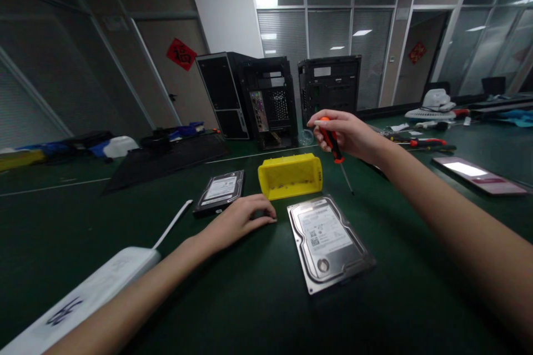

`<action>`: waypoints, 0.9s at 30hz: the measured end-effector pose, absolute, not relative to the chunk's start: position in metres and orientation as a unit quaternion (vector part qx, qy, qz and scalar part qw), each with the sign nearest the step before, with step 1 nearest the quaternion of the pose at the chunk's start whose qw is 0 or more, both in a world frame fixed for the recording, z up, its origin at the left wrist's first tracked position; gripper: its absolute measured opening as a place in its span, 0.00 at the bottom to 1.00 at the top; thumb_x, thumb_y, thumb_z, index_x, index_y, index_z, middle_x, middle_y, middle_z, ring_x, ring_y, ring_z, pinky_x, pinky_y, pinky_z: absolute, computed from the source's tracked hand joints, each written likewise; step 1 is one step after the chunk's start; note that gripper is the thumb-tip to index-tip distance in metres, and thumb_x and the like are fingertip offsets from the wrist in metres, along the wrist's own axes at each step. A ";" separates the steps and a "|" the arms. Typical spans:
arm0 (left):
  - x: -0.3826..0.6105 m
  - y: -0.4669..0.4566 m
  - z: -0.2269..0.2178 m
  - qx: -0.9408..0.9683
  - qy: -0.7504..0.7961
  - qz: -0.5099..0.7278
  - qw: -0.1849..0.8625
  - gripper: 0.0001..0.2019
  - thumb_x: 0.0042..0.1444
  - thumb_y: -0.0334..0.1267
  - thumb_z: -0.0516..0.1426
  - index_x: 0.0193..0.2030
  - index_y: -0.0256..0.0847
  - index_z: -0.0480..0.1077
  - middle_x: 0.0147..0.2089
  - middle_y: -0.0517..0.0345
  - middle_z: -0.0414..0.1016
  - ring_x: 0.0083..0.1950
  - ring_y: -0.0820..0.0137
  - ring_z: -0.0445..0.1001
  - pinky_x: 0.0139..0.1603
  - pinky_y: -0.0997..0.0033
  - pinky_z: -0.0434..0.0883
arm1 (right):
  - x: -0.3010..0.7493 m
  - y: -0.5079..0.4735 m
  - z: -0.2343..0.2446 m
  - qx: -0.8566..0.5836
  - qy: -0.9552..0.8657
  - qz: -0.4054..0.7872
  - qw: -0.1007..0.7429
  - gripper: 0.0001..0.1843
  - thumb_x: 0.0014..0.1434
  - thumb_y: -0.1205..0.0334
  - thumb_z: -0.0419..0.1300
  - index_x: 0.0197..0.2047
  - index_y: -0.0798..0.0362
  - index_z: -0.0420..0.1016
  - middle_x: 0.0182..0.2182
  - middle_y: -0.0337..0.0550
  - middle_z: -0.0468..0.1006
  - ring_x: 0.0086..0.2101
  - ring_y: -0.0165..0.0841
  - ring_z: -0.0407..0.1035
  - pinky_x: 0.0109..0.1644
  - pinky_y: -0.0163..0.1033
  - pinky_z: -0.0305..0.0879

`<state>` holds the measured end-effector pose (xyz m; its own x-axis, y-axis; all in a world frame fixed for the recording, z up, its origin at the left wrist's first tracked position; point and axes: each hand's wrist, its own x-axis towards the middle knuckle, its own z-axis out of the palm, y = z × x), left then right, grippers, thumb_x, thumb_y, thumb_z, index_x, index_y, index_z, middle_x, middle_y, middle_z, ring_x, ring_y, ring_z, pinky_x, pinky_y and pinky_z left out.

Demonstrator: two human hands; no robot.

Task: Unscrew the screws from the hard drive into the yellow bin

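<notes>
My right hand (343, 133) grips a red and black screwdriver (331, 141) by its handle, the shaft slanting down to the right above the table. Below it lies a silver hard drive (327, 238), label side up. My left hand (245, 216) rests on the table left of that drive, fingers curved and apart with nothing in them. Just behind the left hand sits a second hard drive (220, 191), black-edged with a white label. A yellow plastic bin (290, 161) stands between the hands, tipped with its opening toward me, and small dark bits lie inside.
White power strip (95, 294) with its cable lies at the left. Computer cases (266, 102) and another black case (331, 85) stand at the back. A phone (478, 175), red-handled pliers (428, 144) and assorted tools lie to the right. A dark mat (166, 158) is at the back left.
</notes>
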<state>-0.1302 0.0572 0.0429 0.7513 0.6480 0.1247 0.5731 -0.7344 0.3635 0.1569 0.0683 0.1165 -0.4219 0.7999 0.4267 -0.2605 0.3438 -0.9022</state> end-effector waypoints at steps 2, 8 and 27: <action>-0.130 0.056 0.043 0.928 0.325 0.121 0.133 0.11 0.59 0.42 0.51 0.40 0.42 0.72 0.41 0.56 0.71 0.43 0.67 0.70 0.45 0.67 0.67 | 0.157 0.069 0.116 -0.207 -0.653 0.533 0.496 0.08 0.52 0.65 0.58 0.38 0.55 0.70 0.24 0.37 0.68 0.24 0.24 0.64 0.26 0.29 0.60; -0.127 0.059 0.050 0.922 0.340 0.162 0.090 0.10 0.60 0.41 0.51 0.41 0.43 0.72 0.43 0.56 0.71 0.45 0.66 0.70 0.46 0.65 0.67 | 0.155 0.068 0.116 -0.210 -0.652 0.536 0.493 0.08 0.52 0.65 0.58 0.38 0.56 0.70 0.24 0.36 0.68 0.24 0.24 0.64 0.25 0.29 0.59; -0.106 0.058 0.042 0.945 0.290 0.152 0.007 0.11 0.63 0.38 0.47 0.43 0.40 0.70 0.43 0.55 0.69 0.43 0.68 0.69 0.44 0.66 0.69 | 0.152 0.066 0.114 -0.211 -0.651 0.542 0.488 0.07 0.54 0.66 0.57 0.38 0.56 0.70 0.23 0.36 0.68 0.24 0.23 0.64 0.25 0.29 0.59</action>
